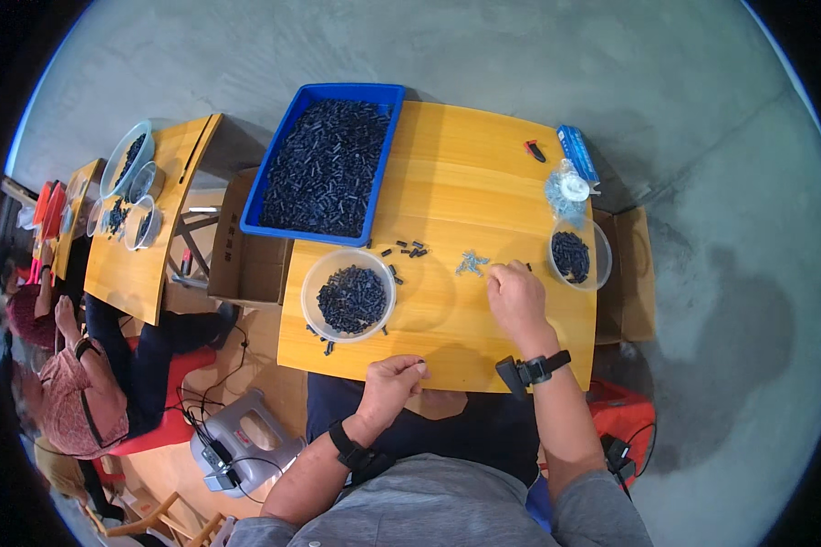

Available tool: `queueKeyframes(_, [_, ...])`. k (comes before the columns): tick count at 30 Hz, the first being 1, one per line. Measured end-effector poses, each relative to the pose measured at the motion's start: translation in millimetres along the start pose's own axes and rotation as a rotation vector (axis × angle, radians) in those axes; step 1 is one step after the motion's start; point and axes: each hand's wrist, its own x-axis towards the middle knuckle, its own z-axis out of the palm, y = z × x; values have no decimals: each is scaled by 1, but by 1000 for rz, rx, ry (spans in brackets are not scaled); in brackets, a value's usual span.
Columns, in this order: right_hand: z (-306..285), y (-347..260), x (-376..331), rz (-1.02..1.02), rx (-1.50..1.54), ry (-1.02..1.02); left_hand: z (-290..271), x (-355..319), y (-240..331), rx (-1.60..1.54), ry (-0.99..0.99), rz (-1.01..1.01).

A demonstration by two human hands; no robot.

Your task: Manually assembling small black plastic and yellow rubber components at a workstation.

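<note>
My left hand is over the table's near edge, thumb and forefinger pinched on a small black piece that barely shows at the fingertips. Further right, my right hand rests low over the tabletop, its fingers curled together beside a small pile of silvery metal pieces. Whatever those fingers hold is hidden. Several loose black cylindrical pieces lie to the left of the pile. A translucent round bowl of black pieces stands left of my hands, and a smaller clear tub holds more on the right.
A blue tray heaped with black pieces sits at the table's far left. Along the right edge are a crumpled clear plastic bag, a blue box and a red-and-black tool. Cardboard boxes flank the table. People sit at tables leftward.
</note>
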Motion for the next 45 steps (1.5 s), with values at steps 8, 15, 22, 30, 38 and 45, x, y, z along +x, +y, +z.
queueKeyframes(8, [9, 7, 12, -20, 0, -66, -10, 7, -7, 8, -18, 9])
queueKeyframes(15, [10, 7, 13, -40, -27, -89, -11, 11, -4, 15, -37, -25])
queueKeyframes(22, [15, 7, 13, -102, -110, -96, -13, 10, -8, 6, -37, 2])
queueKeyframes(30, [-8, -23, -10, 282, 838, -309, 0, -4, 18, 0, -90, 160])
queueKeyframes(38, [-46, -59, -23, 153, 1034, -574, 6, -20, 43, -35, -131, 225])
queueKeyframes(45, [-70, -78, -24, -105, 911, -719, 9, -28, 49, -13, -165, 266])
